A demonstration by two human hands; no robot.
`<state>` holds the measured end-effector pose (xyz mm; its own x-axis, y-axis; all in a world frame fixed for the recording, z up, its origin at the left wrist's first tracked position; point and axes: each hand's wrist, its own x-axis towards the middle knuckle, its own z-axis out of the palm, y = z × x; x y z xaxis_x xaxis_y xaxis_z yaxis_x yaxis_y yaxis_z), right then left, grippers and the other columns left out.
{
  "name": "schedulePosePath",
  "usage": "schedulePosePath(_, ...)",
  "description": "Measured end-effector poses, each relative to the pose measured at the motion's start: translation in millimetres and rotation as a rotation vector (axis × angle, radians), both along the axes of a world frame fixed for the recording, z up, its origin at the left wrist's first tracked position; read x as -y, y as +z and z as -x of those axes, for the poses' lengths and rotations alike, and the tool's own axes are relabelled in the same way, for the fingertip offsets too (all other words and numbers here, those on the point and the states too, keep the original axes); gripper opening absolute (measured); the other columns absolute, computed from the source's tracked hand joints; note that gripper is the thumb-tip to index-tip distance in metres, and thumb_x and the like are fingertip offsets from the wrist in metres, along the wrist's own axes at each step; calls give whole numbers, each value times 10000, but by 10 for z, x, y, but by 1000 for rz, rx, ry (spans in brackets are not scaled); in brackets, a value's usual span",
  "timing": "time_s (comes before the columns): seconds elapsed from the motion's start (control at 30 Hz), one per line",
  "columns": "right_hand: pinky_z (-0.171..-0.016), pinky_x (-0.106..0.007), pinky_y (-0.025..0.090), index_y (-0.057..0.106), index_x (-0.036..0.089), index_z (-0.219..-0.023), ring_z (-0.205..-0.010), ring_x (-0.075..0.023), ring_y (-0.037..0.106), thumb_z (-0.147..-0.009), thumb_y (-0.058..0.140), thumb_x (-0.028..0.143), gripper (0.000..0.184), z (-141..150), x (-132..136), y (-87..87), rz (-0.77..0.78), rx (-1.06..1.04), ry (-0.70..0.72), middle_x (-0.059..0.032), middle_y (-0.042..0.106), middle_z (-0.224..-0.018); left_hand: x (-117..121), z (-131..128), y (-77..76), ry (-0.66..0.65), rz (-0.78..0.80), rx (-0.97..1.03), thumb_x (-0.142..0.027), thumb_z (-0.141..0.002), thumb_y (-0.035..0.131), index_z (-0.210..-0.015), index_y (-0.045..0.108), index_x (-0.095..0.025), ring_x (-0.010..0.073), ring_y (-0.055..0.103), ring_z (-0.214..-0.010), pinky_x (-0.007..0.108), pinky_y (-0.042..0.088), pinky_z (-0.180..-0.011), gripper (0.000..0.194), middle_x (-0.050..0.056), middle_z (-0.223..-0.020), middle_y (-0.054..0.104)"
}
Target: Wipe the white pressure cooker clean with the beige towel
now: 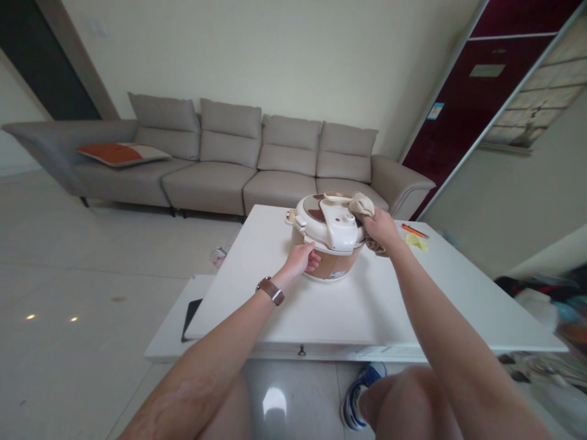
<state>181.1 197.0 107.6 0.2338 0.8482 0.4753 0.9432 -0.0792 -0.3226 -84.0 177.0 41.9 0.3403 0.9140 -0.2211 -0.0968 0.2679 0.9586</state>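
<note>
An electric pressure cooker [332, 266] with a tan body and a white lid [340, 236] stands upright on the white table [275, 305]. My left hand [300, 261] is at its near left side, thumb against the lid's rim and fingers curled in. Bunched in my right hand [381, 227] is a beige cloth [362, 204], pressed against the right side of the lid. Part of the cloth hangs below the hand beside the cooker. The lid looks closed; the cooker's far side is hidden.
Orange and dark pens [414, 230] and a crumpled yellowish cloth or paper [416, 242] lie on the table's right. A grey sofa [284, 183] stands behind. A dark flat object [191, 319] rests on the lower ledge at left. Assorted items [541, 305] are piled at far right.
</note>
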Motion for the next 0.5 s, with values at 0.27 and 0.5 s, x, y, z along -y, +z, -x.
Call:
schedulePosePath(0.27,-967,-455,535,733,155,-1185,-1101,-369,702,-939,501,417,428,-49,-51,22,-8,-18,78,-178,767,-1192,-10,-1,-42,-3,-5,19,-364,-1018,512,-679,551,-160,96,601,-533,207,462,-509,398,64,-750,700)
schedulePosePath(0.5,-981,-498,550,718,142,-1149,-1104,-352,703,-905,493,463,462,144,419,-643,-398,-368,113,-189,765,-1157,-5,-20,-59,15,-2,17,-366,-1021,518,-667,547,-164,95,602,-517,203,466,-506,409,53,-715,688)
